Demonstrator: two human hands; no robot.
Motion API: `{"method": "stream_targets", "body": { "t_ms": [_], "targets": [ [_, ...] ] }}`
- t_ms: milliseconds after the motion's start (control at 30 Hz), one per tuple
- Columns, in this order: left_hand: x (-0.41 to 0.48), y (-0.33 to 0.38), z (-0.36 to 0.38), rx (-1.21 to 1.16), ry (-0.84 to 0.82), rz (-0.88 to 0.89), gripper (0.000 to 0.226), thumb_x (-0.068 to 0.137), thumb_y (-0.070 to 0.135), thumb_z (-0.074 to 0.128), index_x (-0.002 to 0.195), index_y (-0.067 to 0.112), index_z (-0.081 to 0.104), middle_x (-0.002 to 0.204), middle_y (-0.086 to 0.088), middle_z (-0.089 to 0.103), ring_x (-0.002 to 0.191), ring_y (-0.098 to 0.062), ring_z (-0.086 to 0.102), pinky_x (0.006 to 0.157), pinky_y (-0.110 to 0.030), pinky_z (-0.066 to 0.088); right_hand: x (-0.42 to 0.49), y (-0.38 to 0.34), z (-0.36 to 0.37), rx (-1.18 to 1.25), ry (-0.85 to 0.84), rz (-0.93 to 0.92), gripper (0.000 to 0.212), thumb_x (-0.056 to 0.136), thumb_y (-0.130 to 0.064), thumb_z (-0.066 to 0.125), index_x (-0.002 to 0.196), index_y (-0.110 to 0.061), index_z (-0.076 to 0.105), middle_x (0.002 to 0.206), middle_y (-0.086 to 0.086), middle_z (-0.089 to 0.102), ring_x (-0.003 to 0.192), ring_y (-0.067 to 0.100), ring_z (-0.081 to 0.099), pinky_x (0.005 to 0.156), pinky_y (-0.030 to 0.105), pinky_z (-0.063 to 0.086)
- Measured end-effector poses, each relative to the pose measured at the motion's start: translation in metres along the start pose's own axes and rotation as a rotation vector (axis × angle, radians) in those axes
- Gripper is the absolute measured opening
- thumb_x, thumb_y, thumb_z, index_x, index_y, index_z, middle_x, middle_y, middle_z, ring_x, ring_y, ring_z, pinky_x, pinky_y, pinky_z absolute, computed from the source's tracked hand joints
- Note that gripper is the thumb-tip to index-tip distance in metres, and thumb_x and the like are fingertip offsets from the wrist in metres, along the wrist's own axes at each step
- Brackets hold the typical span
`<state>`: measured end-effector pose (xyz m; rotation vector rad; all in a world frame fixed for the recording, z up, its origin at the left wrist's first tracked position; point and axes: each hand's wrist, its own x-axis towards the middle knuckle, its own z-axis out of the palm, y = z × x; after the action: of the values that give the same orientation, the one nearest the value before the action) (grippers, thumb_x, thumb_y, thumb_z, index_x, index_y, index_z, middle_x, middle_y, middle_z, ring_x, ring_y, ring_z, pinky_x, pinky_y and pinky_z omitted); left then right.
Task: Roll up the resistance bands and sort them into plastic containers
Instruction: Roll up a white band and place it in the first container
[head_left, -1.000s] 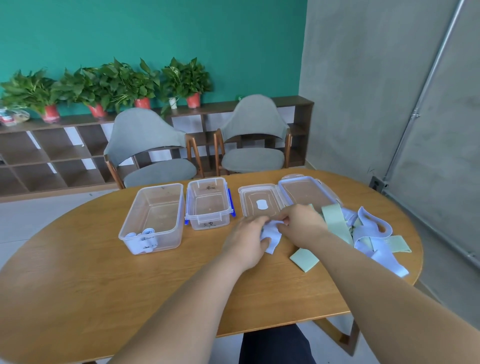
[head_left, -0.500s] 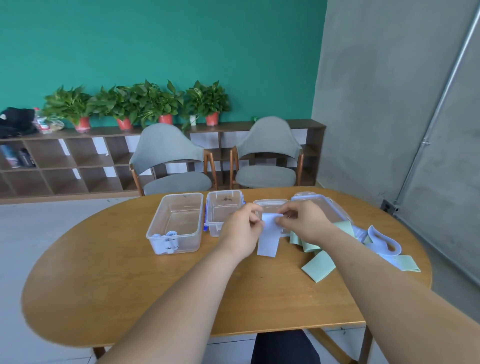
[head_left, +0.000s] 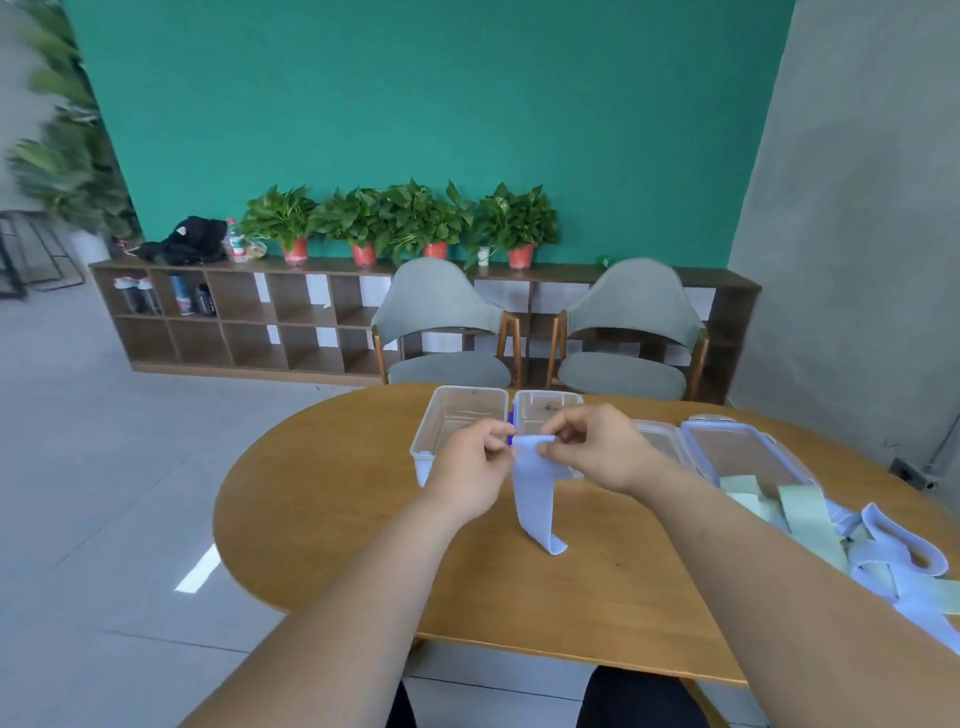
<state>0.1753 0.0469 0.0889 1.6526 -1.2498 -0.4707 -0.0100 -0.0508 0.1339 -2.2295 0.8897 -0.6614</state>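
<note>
Two grey upholstered chairs (head_left: 441, 322) stand behind the oval wooden counter (head_left: 337, 519), with a low cubby shelf (head_left: 249, 312) and potted plants (head_left: 415, 218) along the teal wall. On the counter sit two clear plastic containers (head_left: 470, 388), side by side. Both hands, raised in front, block their near walls. A wider clear box (head_left: 727, 423) lies to the right, partly behind the right forearm.

The left hand (head_left: 475, 467) and right hand (head_left: 597, 452) each pinch the top edge of a flat lavender band (head_left: 535, 499) with curled fingers. It hangs as a smooth strip, its lower end curling onto the wood. A loose pile of bands (head_left: 802, 506), pale green and lavender, sprawls at the right, cut off by the frame edge. The plant at the far left is blurred.
</note>
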Motion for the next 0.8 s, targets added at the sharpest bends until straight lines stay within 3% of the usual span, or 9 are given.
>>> {"method": "stream_targets", "body": {
  "t_ms": [67,233,333,433,567,667,800],
  "targets": [
    [-0.006,-0.005,-0.024,-0.019,0.02,-0.025,0.022,0.099,0.016,0.071,0.113,0.032,0.07,0.09,0.004,0.076,0.081,-0.007,0.067,0.071,-0.02,0.054,0.008,-0.017,0.015,0.054,-0.037,-0.013,0.007,0.087,-0.022,0.082,0.091,-0.023,0.076,0.081,-0.002,0.073,0.066,0.007,0.062,0.065,0.029,0.053],
    [-0.016,-0.02,-0.091,-0.104,0.089,-0.1,0.019,0.095,0.014,0.076,0.107,0.028,0.076,0.097,0.003,0.079,0.082,-0.006,0.07,0.072,-0.022,0.055,0.031,-0.062,0.051,0.219,-0.14,-0.053,0.006,0.093,-0.017,0.077,0.098,-0.019,0.079,0.084,0.002,0.075,0.069,0.01,0.063,0.065,0.027,0.055],
    [-0.02,-0.026,-0.126,-0.129,0.13,-0.12,0.02,0.095,0.012,0.075,0.112,0.023,0.078,0.097,0.001,0.08,0.069,0.0,0.068,0.068,-0.017,0.053,0.05,-0.084,0.075,0.236,-0.172,-0.094,0.007,0.094,-0.018,0.076,0.099,-0.019,0.081,0.083,0.002,0.074,0.068,0.006,0.061,0.063,0.022,0.053],
    [-0.02,-0.036,-0.154,-0.147,0.196,-0.155,0.02,0.095,0.012,0.075,0.11,0.024,0.08,0.096,0.003,0.08,0.071,0.0,0.068,0.063,-0.011,0.049,0.071,-0.101,0.1,0.221,-0.182,-0.144,0.006,0.094,-0.02,0.077,0.099,-0.022,0.08,0.087,0.004,0.075,0.068,0.006,0.061,0.06,0.018,0.05],
    [-0.011,-0.047,-0.185,-0.162,0.276,-0.188,0.021,0.094,0.014,0.077,0.11,0.027,0.081,0.103,0.007,0.08,0.092,-0.005,0.072,0.074,-0.016,0.05,0.103,-0.122,0.133,0.192,-0.13,-0.189,0.01,0.091,-0.014,0.079,0.097,-0.021,0.081,0.084,-0.002,0.076,0.061,0.0,0.063,0.06,0.021,0.052],
    [0.003,-0.044,-0.207,-0.178,0.332,-0.144,0.023,0.094,0.012,0.077,0.113,0.025,0.08,0.108,0.012,0.079,0.094,0.001,0.071,0.081,-0.02,0.052,0.13,-0.137,0.149,0.188,-0.052,-0.225,0.016,0.088,-0.013,0.081,0.097,-0.026,0.081,0.089,-0.01,0.079,0.08,0.008,0.074,0.08,0.031,0.061],
    [0.012,-0.036,-0.228,-0.192,0.399,-0.036,0.028,0.093,0.008,0.078,0.118,0.021,0.078,0.109,0.017,0.078,0.094,-0.002,0.073,0.08,-0.013,0.054,0.149,-0.154,0.156,0.162,0.073,-0.349,0.027,0.089,-0.005,0.074,0.102,-0.028,0.08,0.104,-0.014,0.076,0.09,-0.002,0.072,0.082,0.014,0.055]
  ]
}}
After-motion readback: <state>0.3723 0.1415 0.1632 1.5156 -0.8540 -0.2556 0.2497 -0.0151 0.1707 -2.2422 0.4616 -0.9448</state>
